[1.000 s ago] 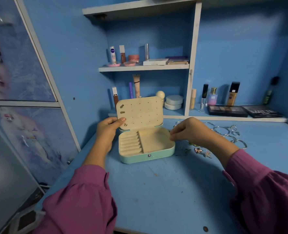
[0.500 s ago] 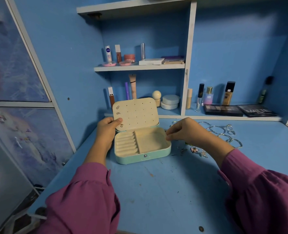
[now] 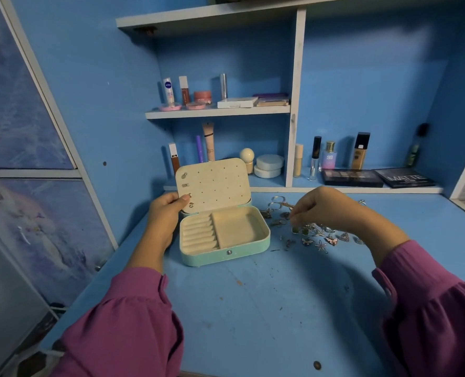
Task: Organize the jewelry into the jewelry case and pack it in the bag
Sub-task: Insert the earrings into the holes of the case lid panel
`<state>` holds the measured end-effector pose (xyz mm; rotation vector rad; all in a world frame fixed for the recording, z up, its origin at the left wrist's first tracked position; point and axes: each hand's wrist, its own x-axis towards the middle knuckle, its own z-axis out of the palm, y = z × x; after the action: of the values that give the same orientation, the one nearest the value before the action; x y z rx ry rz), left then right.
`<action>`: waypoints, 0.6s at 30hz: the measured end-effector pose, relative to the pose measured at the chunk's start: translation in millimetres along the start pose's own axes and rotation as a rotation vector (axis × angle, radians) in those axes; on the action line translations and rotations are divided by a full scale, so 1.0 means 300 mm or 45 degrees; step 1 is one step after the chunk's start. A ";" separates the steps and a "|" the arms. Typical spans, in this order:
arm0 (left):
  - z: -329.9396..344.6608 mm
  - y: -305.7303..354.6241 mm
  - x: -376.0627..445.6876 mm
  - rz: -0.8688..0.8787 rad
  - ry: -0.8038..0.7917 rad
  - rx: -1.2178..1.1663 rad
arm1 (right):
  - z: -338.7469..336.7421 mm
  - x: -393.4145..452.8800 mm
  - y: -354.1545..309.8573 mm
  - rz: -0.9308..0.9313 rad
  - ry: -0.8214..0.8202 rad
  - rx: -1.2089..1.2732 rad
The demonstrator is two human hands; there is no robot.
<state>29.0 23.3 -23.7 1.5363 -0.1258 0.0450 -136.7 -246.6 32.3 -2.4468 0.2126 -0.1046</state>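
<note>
The left hand point(image 3: 166, 216) is gripping the jewelry case point(image 3: 224, 232) lid's left edge, propping it open; the right hand point(image 3: 321, 210), fingers curled, is reaching into the loose jewelry point(image 3: 318, 235) just right of the case — whether pinching anything, I cannot tell.

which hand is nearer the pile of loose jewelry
Right. The right hand hovers directly over the loose jewelry; the left hand holds the case's lid, across the case.
</note>
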 end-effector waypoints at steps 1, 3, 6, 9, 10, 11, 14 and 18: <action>-0.001 -0.002 0.002 0.001 -0.003 -0.002 | -0.012 -0.005 0.008 0.013 -0.009 -0.045; -0.002 -0.003 0.004 0.003 -0.008 -0.003 | -0.029 -0.015 0.017 0.051 -0.022 -0.153; -0.004 -0.009 0.007 0.001 -0.008 -0.009 | -0.032 -0.027 0.019 0.127 -0.063 -0.333; -0.006 -0.012 0.009 -0.003 -0.009 -0.017 | -0.015 -0.029 0.012 0.168 -0.088 -0.498; -0.006 -0.013 0.009 -0.004 -0.010 -0.017 | -0.007 -0.026 0.009 0.172 -0.081 -0.541; -0.007 -0.013 0.009 -0.003 -0.011 -0.019 | 0.000 -0.025 0.004 0.174 -0.070 -0.584; -0.006 -0.013 0.006 0.001 -0.011 -0.019 | 0.021 -0.022 -0.010 0.172 -0.053 -0.682; -0.008 -0.013 0.006 0.007 -0.013 -0.013 | 0.034 -0.019 -0.018 0.197 -0.041 -0.717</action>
<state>31.3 25.4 -27.5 1.5259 -0.1376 0.0409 -140.3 -235.1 27.9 -2.9740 0.4692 0.0750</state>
